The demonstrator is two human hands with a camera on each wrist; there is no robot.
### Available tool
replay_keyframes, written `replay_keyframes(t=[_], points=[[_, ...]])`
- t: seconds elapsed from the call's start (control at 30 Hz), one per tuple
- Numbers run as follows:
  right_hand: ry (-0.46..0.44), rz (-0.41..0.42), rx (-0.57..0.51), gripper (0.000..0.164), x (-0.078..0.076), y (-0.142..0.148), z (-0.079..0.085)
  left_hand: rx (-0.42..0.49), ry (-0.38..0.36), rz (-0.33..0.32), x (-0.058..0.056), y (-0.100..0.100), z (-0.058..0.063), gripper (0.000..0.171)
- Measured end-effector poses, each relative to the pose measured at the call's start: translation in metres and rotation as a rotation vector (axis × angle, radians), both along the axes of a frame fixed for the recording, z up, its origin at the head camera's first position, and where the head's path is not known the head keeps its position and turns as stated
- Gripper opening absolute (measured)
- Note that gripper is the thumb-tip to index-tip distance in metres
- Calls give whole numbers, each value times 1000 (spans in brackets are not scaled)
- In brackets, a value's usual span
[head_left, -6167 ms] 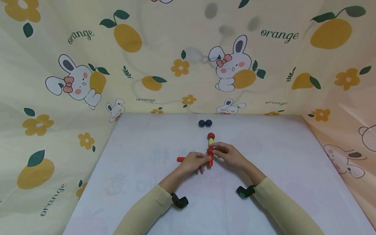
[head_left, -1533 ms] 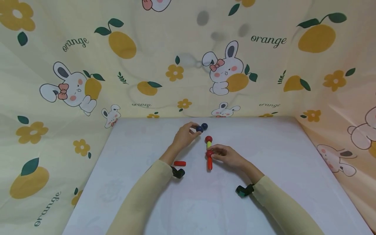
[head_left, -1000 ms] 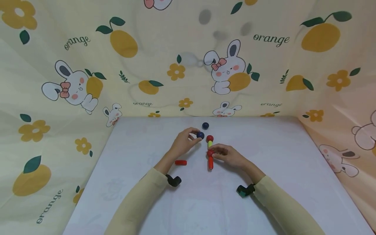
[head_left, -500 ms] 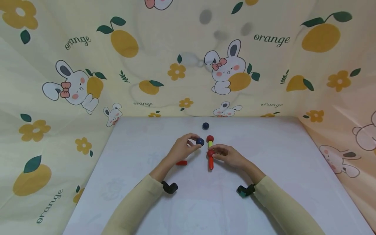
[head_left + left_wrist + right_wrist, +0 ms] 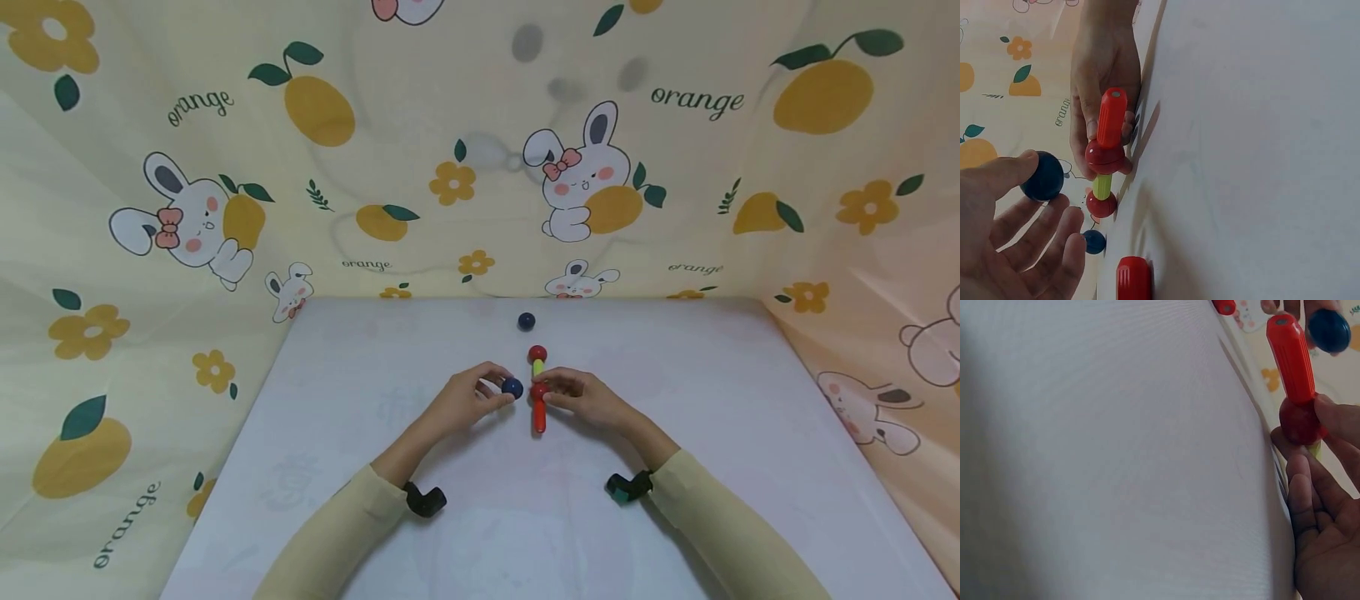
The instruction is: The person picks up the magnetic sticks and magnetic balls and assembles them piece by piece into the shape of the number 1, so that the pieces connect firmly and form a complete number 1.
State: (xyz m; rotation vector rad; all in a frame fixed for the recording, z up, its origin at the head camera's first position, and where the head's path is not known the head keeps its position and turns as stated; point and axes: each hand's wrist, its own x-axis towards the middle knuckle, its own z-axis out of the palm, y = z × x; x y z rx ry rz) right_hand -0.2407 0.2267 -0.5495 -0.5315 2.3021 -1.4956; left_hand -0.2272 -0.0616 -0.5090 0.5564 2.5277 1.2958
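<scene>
Between thumb and fingertips, my left hand (image 5: 467, 402) pinches a dark blue ball (image 5: 512, 388), just left of a joined row of toy pieces. That row has a far red ball (image 5: 537, 354), a short yellow-green rod (image 5: 537, 367), a nearer red ball (image 5: 537, 392) and a red rod (image 5: 539, 417) pointing toward me. The nearer red ball is pinched by my right hand (image 5: 596, 402). In the left wrist view, the red rod's free end shows a small grey disc. A loose red rod (image 5: 1133, 278) lies on the table, hidden by my left hand in the head view.
A second dark blue ball (image 5: 527, 322) sits near the back edge of the white table (image 5: 675, 350), beyond the joined row. Cloth (image 5: 420, 125) printed with rabbits and oranges rises at the back and both sides.
My left hand went from the red rod to the two blue balls, took one and brought it nearer, beside the row. My right hand stays on the nearer red ball.
</scene>
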Motion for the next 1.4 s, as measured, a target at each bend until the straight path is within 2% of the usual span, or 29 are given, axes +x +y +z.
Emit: replay_keyframes(t=[0.33, 0.7, 0.83, 1.07, 1.4], points=[[7, 6, 1, 38, -1, 1, -4, -1, -75, -72, 15, -1, -6, 32], [6, -9, 2, 39, -4, 2, -6, -41, -171, -111, 28, 4, -9, 28], [-4, -8, -10, 40, -4, 1, -6, -53, -179, -125, 33, 6, -11, 28], [6, -4, -6, 40, -3, 0, -4, -64, -204, -136, 36, 10, -16, 31], [32, 6, -5, 40, -3, 2, -4, -72, -260, -119, 39, 20, -21, 32]])
